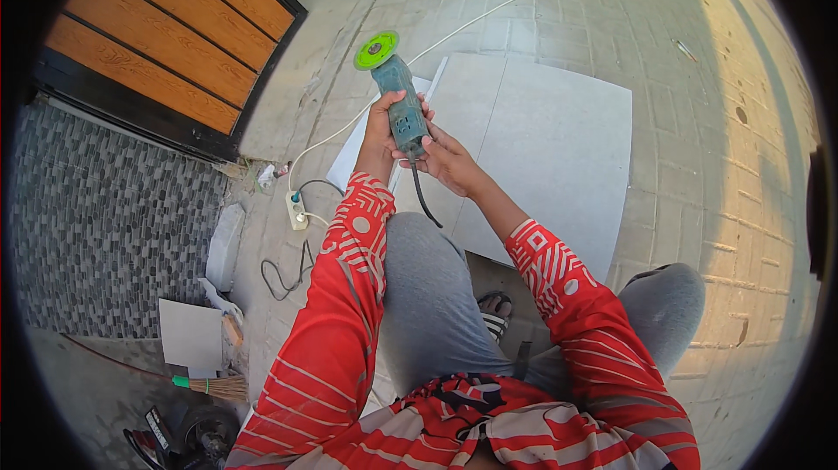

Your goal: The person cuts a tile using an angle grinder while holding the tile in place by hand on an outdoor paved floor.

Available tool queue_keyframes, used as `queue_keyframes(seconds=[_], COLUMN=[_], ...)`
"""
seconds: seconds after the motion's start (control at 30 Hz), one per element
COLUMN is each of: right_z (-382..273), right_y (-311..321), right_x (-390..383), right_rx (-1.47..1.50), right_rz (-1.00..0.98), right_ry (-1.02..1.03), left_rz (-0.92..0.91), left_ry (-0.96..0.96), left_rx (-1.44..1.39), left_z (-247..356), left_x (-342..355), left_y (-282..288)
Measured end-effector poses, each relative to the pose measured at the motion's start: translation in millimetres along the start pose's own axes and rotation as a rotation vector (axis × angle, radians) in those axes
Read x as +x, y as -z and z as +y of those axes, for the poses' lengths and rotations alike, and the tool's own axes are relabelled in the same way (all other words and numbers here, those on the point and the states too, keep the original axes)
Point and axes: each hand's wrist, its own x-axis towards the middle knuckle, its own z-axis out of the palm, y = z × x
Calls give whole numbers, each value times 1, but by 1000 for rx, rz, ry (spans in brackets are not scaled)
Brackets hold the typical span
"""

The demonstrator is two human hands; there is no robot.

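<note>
A teal angle grinder (404, 117) with a bright green disc (375, 50) is held up between my hands, disc end away from me. My left hand (381, 125) wraps round the body, thumb on top. My right hand (443, 160) grips the rear end, where a dark cord (422, 198) hangs down. Beneath lie large pale grey tiles or boards (559, 156), overlapping at their left edge. A white power strip (296, 212) with plugs in it lies left of my knee.
An orange wood-slat gate (166, 38) stands upper left beside mosaic tiling (113, 217). Offcuts (190, 330), a bundle of twigs (218, 387) and a dark wheeled object (205, 435) lie lower left. A pale cable (502, 7) crosses the paving (690, 147).
</note>
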Motion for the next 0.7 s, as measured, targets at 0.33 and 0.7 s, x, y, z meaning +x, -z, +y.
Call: queue_keyframes(seconds=[0.33, 0.7], right_z=[17, 28], right_y=[-12, 3], right_x=[11, 7], right_rx=[-38, -107], right_rz=[69, 17], right_ry=[-46, 9], left_rz=[61, 129], left_ry=[-17, -43], left_rx=[28, 72], left_z=[5, 1], left_x=[-10, -18], left_y=[19, -5])
